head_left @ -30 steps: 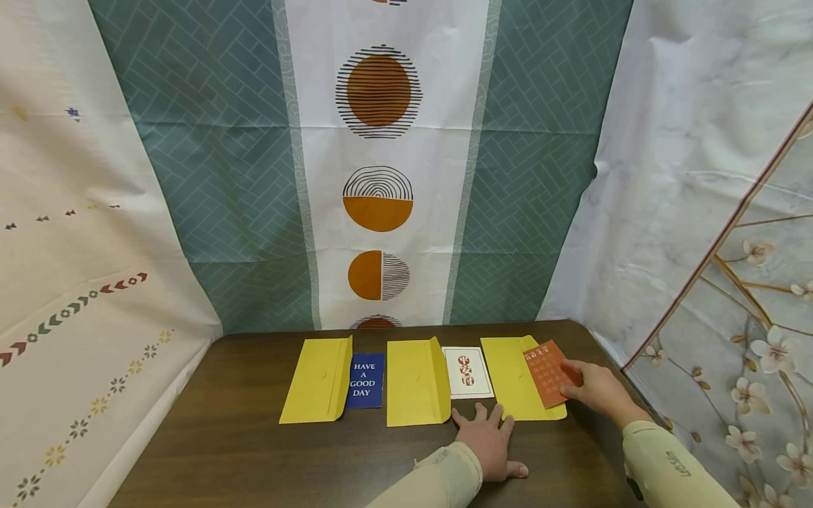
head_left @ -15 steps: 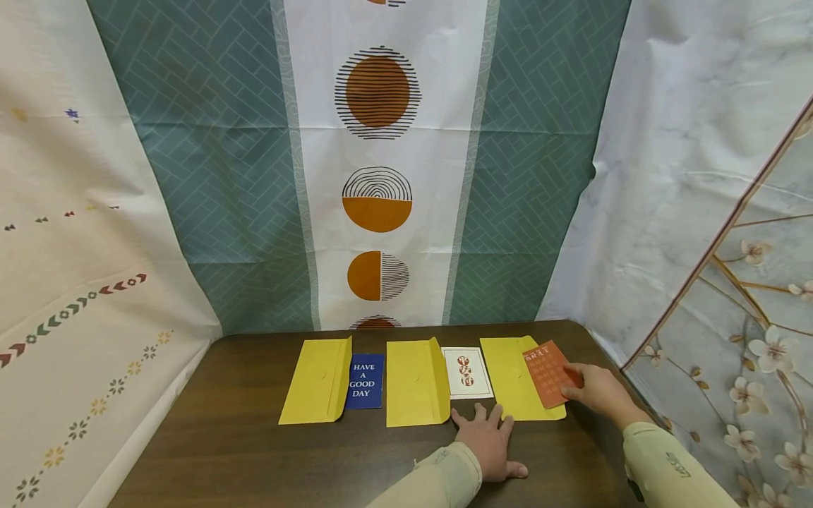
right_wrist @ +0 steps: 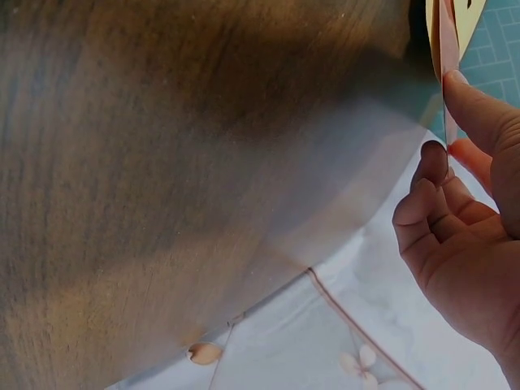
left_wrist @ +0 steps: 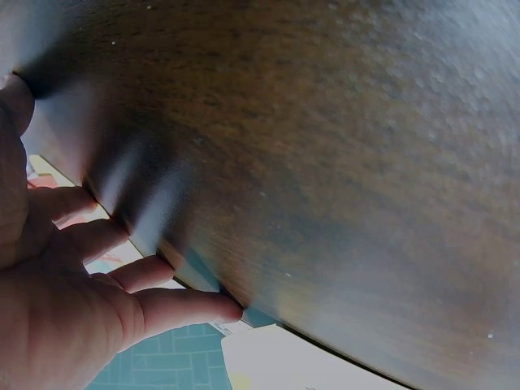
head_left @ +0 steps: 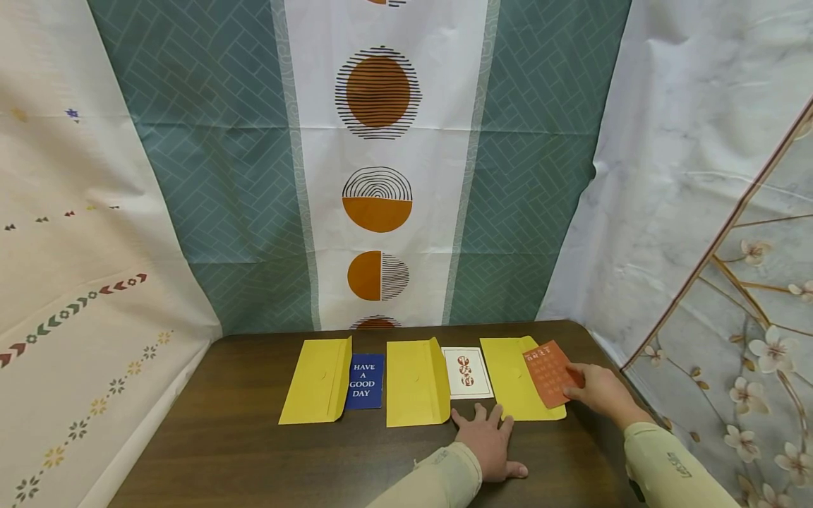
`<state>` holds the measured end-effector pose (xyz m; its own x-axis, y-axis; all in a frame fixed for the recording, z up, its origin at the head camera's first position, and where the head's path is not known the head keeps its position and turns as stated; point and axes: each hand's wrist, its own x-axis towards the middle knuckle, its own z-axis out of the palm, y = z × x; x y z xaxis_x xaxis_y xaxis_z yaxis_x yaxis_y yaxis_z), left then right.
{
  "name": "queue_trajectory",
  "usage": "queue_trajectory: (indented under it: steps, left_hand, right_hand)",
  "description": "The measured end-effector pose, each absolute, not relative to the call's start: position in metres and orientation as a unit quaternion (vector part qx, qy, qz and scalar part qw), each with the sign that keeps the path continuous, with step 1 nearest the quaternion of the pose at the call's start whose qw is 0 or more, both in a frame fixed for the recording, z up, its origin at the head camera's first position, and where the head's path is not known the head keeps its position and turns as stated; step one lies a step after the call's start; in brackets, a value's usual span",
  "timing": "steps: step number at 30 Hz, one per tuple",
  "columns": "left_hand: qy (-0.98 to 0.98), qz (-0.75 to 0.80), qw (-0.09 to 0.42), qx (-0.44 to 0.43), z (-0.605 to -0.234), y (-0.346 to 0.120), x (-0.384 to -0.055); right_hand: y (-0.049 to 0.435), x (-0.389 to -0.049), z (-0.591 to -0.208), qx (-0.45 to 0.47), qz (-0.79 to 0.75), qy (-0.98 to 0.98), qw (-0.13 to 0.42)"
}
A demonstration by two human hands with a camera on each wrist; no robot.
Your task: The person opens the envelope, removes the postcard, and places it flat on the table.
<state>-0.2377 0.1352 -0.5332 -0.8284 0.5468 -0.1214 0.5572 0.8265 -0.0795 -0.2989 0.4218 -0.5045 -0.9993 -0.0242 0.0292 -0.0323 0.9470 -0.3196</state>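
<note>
An orange card [head_left: 546,374] lies tilted over the right part of the rightmost yellow envelope [head_left: 506,374]. My right hand [head_left: 602,392] pinches the card's right edge between thumb and fingers; the right wrist view shows the same pinch, with the card [right_wrist: 448,41] seen edge-on. Palm down on the table, my left hand [head_left: 485,441] has its fingers spread, just below a white card [head_left: 468,388] with red characters. In the left wrist view the left hand's fingers [left_wrist: 191,309] are straight and apart, with nothing held.
A yellow envelope [head_left: 416,388] lies in the middle, another yellow envelope [head_left: 311,388] at left. Between them sits a blue card [head_left: 365,384] reading "HAVE A GOOD DAY". The brown table [head_left: 254,466] meets a patterned cloth [head_left: 381,162] behind and a flowered cloth [head_left: 743,339] at right.
The orange card tilts very slightly in the right hand's pinch; both hands stay nearly in place. The envelopes and the other cards have not moved.
</note>
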Motion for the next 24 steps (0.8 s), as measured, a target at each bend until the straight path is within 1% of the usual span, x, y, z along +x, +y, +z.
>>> queue_trajectory:
  steps: [11, 24]
  left_hand:
    - [0.954, -0.054, 0.05, 0.291, -0.533, 0.135, -0.238]
    - [0.954, -0.052, 0.055, 0.292, -0.532, 0.135, -0.238]
  right_hand:
    - [0.43, -0.3, -0.51, 0.025, 0.141, -0.989, 0.027]
    - [0.433, -0.3, -0.51, 0.024, 0.133, -0.99, 0.024]
